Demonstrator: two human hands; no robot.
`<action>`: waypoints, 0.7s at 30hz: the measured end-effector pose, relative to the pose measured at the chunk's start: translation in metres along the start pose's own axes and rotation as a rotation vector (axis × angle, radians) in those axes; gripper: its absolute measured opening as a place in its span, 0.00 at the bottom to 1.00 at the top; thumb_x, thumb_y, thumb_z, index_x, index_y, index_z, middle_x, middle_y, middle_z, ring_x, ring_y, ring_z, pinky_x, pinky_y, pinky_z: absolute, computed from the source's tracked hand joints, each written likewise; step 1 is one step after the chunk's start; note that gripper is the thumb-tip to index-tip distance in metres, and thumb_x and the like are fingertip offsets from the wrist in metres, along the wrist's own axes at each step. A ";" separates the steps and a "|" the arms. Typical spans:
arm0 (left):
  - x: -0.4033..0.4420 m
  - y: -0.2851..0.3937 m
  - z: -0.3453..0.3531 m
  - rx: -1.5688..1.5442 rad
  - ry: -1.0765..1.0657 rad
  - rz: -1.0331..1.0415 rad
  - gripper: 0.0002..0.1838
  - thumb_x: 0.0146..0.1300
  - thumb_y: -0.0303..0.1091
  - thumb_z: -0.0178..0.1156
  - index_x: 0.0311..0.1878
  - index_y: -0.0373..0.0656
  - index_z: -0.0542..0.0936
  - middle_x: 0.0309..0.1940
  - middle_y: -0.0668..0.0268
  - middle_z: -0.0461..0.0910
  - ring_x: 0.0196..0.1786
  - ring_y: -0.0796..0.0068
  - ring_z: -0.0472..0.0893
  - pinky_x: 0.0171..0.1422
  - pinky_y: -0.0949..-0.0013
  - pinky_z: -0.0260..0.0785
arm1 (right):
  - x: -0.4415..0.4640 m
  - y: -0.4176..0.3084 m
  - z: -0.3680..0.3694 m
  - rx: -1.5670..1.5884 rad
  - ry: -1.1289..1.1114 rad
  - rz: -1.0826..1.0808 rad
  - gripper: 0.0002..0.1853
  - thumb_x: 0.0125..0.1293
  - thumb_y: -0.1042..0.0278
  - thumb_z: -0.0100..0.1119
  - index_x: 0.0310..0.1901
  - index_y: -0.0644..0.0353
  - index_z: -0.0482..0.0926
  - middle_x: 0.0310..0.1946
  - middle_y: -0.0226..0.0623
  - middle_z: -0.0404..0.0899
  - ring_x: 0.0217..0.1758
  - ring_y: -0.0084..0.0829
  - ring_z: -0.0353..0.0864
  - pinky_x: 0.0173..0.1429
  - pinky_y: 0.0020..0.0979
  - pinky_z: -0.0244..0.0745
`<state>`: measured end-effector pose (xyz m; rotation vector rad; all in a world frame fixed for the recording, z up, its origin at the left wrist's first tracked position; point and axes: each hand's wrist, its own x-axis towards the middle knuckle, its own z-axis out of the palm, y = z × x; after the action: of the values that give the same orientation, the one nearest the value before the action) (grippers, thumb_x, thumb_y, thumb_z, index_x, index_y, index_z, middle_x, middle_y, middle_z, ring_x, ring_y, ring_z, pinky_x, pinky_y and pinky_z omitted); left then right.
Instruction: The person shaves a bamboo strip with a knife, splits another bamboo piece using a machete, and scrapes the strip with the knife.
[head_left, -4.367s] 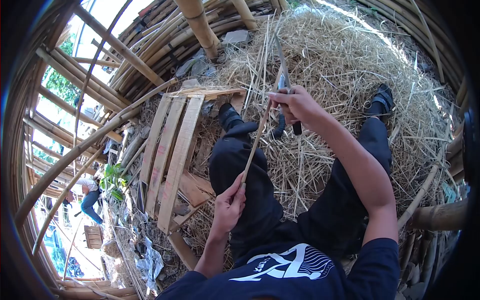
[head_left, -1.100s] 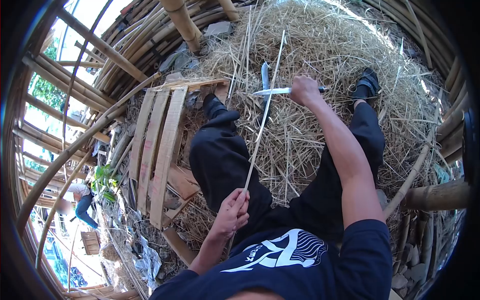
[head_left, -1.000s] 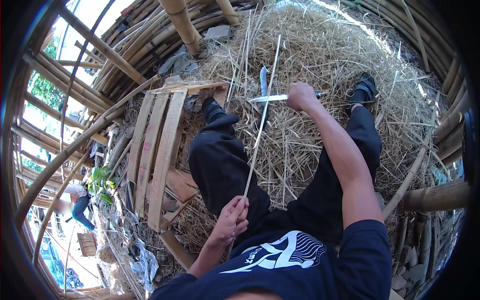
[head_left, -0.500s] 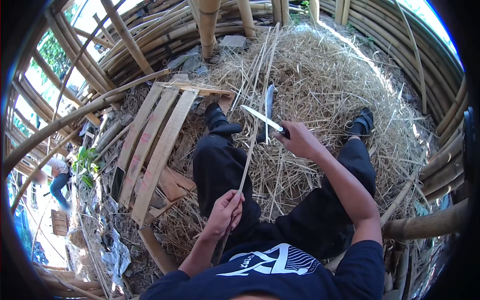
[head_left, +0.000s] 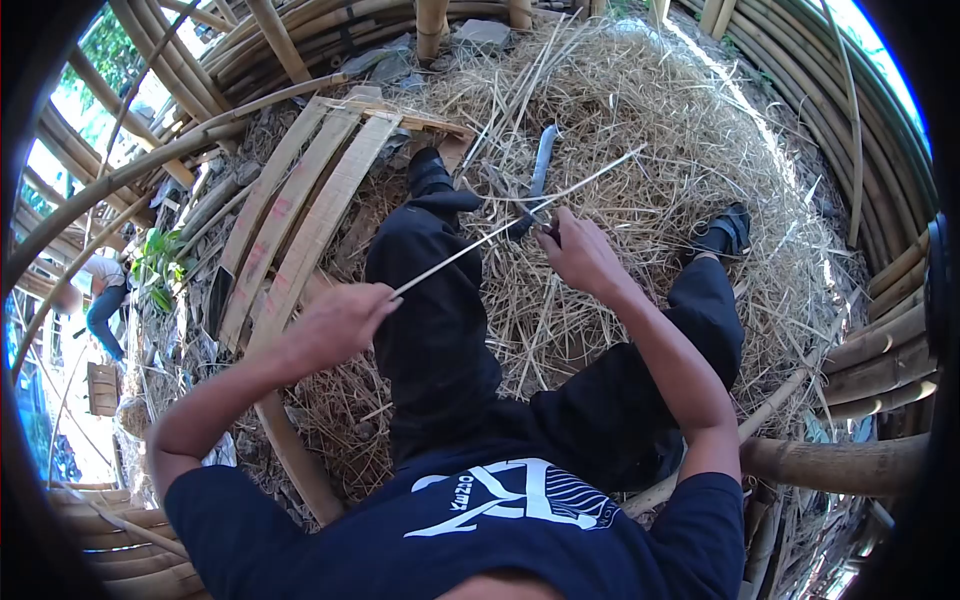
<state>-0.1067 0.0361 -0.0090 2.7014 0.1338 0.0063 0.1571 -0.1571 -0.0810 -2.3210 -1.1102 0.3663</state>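
My left hand [head_left: 345,318], somewhat blurred, is closed around the near end of a thin bamboo strip [head_left: 452,262]. The strip slants up and right past my right hand, over the straw. My right hand [head_left: 582,252] is wrapped round the dark handle of a knife [head_left: 547,230], whose blade meets the strip; most of the blade is hard to see at this angle. A thin pale curved piece crosses near the blade, and I cannot tell if it is a shaving. Just beyond lies a second, larger blade [head_left: 544,160] with a dark handle, on the straw.
Straw [head_left: 640,110] covers the ground between my feet. A slatted wooden pallet [head_left: 325,200] lies left of my leg. Bamboo poles [head_left: 840,462] surround me. Several long strips [head_left: 520,85] lie ahead. Another person [head_left: 105,300] is at far left.
My left hand has moved left and forward with the strip, which now lies more slantwise. My right hand has shifted slightly, and the knife blade has turned from plain view. My view has tilted slightly.
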 end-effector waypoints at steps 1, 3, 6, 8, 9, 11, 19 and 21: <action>0.003 -0.008 -0.016 0.116 -0.067 0.028 0.09 0.68 0.35 0.54 0.38 0.38 0.75 0.22 0.54 0.75 0.28 0.57 0.79 0.33 0.60 0.69 | -0.003 -0.002 -0.001 0.081 -0.003 0.005 0.16 0.68 0.62 0.53 0.37 0.71 0.72 0.28 0.58 0.78 0.37 0.57 0.79 0.42 0.50 0.71; 0.018 -0.004 -0.055 0.415 -0.232 -0.039 0.08 0.67 0.37 0.54 0.38 0.43 0.75 0.21 0.58 0.75 0.28 0.60 0.80 0.35 0.58 0.69 | -0.006 -0.002 0.006 0.090 -0.019 0.030 0.13 0.65 0.66 0.56 0.38 0.71 0.73 0.29 0.59 0.78 0.38 0.57 0.79 0.43 0.49 0.71; 0.040 -0.009 -0.090 0.702 -0.104 0.086 0.08 0.67 0.40 0.54 0.37 0.47 0.75 0.21 0.62 0.75 0.27 0.62 0.79 0.37 0.57 0.69 | -0.013 -0.006 0.015 0.127 -0.017 -0.020 0.13 0.68 0.64 0.55 0.41 0.69 0.74 0.29 0.58 0.78 0.37 0.54 0.78 0.43 0.46 0.69; 0.059 0.002 -0.105 0.772 -0.050 0.126 0.08 0.67 0.40 0.54 0.37 0.47 0.75 0.21 0.62 0.74 0.28 0.62 0.79 0.38 0.56 0.69 | -0.017 -0.009 0.018 0.141 0.010 0.018 0.13 0.69 0.64 0.54 0.42 0.69 0.74 0.29 0.58 0.78 0.36 0.55 0.78 0.42 0.47 0.68; 0.071 0.012 -0.111 0.809 -0.061 0.121 0.09 0.66 0.41 0.54 0.37 0.47 0.76 0.21 0.62 0.74 0.29 0.62 0.79 0.38 0.56 0.69 | -0.017 -0.011 0.018 0.156 0.051 0.055 0.12 0.69 0.65 0.52 0.43 0.69 0.73 0.29 0.58 0.78 0.36 0.55 0.78 0.41 0.47 0.68; 0.090 0.031 -0.125 0.852 -0.065 0.124 0.09 0.66 0.42 0.54 0.36 0.47 0.76 0.21 0.62 0.74 0.30 0.63 0.79 0.38 0.56 0.68 | -0.021 -0.008 0.018 0.158 0.199 -0.007 0.12 0.70 0.66 0.50 0.43 0.69 0.72 0.27 0.58 0.77 0.34 0.57 0.77 0.39 0.49 0.67; 0.152 0.131 -0.172 1.155 -0.032 0.293 0.05 0.52 0.30 0.62 0.26 0.41 0.84 0.24 0.59 0.82 0.33 0.64 0.85 0.38 0.65 0.77 | -0.047 -0.012 0.018 0.309 0.470 0.156 0.12 0.72 0.67 0.46 0.41 0.69 0.72 0.26 0.57 0.78 0.32 0.57 0.78 0.35 0.49 0.67; 0.167 0.128 -0.163 1.117 0.001 0.436 0.04 0.52 0.29 0.61 0.26 0.40 0.84 0.23 0.59 0.82 0.32 0.64 0.84 0.37 0.65 0.77 | -0.045 0.017 0.034 0.303 0.383 0.303 0.14 0.72 0.64 0.46 0.39 0.69 0.72 0.27 0.59 0.78 0.32 0.58 0.78 0.36 0.50 0.68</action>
<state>0.0677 0.0053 0.1905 3.7673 -0.6439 0.0865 0.1241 -0.1894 -0.1177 -2.1633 -0.4843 0.1723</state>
